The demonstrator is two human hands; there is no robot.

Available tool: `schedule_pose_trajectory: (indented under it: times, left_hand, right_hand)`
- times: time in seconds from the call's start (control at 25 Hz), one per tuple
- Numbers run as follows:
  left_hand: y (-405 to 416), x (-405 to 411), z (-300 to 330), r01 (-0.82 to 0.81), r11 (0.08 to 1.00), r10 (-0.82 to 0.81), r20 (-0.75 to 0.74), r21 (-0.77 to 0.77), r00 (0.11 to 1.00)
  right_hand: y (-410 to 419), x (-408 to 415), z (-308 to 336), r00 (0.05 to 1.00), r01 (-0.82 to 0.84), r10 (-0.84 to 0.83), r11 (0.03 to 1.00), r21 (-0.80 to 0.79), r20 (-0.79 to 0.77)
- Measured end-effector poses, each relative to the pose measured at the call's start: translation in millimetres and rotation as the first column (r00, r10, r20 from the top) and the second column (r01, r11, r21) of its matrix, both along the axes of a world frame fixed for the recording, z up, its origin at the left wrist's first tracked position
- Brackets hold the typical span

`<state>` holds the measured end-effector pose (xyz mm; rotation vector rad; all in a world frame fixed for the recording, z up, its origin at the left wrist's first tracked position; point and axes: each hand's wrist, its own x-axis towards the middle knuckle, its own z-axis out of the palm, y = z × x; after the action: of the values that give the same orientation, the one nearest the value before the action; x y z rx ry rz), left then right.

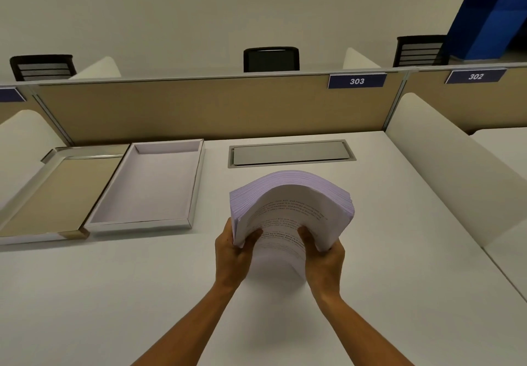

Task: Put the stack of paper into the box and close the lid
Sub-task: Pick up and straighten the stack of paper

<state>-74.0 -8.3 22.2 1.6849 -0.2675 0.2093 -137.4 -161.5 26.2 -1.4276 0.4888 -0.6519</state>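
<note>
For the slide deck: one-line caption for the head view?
Both hands, left and right, lift a bowed paper stack above the desk, open box and lid alongside.

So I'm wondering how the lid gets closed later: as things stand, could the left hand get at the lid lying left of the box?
Probably not yet. The path to the lid over the table looks clear, but the left hand is gripping the paper stack together with the right hand.

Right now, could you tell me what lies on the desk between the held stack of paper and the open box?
Nothing: the head view shows bare white desk between the stack of paper and the open box.
</note>
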Motion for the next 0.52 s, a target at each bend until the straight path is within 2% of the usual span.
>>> schedule_pose_trajectory:
  times: [0.16, 0.32, 0.52]
  left_hand:
    - [-1, 2, -9, -0.016, 1.0, 0.015, -0.065, -0.023, 0.998]
    - [0, 6, -17, -0.018, 0.998, 0.011, -0.129, -0.057, 0.992]
    - [-1, 2, -10, -0.016, 0.997, 0.008, -0.106, -0.078, 0.994]
  right_hand:
    - [-3, 0, -3, 0.994, -0.095, 0.094, 0.995, -0.019, -0.055]
    - [-4, -4, -2, 0.977, -0.21, 0.21, 0.978, -0.014, -0.023]
    - [-4, -3, -1, 0.979, -0.204, 0.204, 0.979, -0.019, -0.006]
